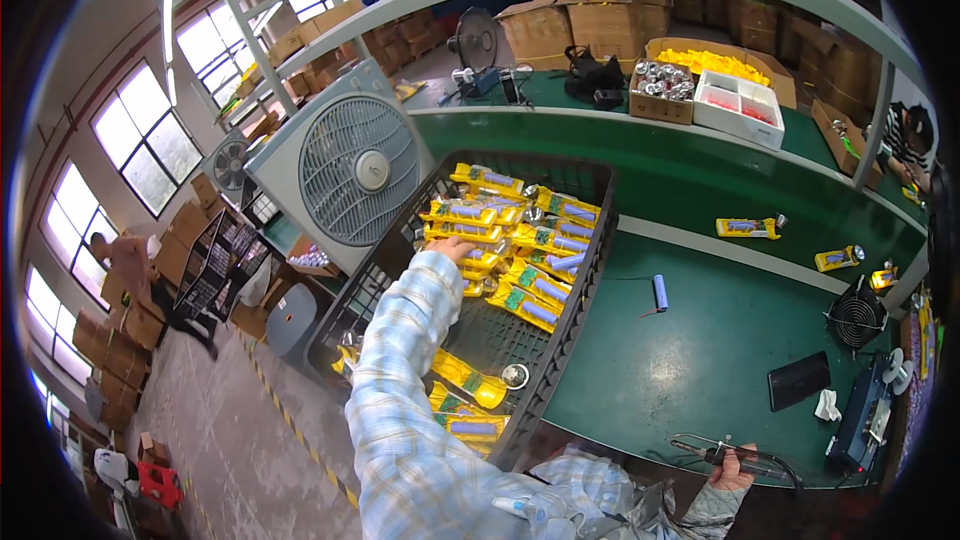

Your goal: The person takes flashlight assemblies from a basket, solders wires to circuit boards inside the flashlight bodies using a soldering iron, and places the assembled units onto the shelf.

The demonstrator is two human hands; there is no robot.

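Observation:
My left arm, in a plaid sleeve, reaches into a black plastic crate (560,355). My left hand (452,248) is closed at a yellow flashlight housing (480,258) among rows of similar pieces; its fingertips are partly hidden. Many housings carry a blue-purple cylindrical battery and a silver lamp head. Low at the right, my right hand (735,467) grips a soldering iron (715,452) with a curved metal guide by its tip. A loose blue-purple battery (659,293) with thin wires lies on the green bench (620,380), away from both hands.
A big box fan (372,170) stands behind the crate's left side. Yellow pieces (748,228) lie along the bench's back. At right are a small black fan (857,315), a dark flat slab (799,381) and a soldering station (862,420). A person (140,275) walks at far left.

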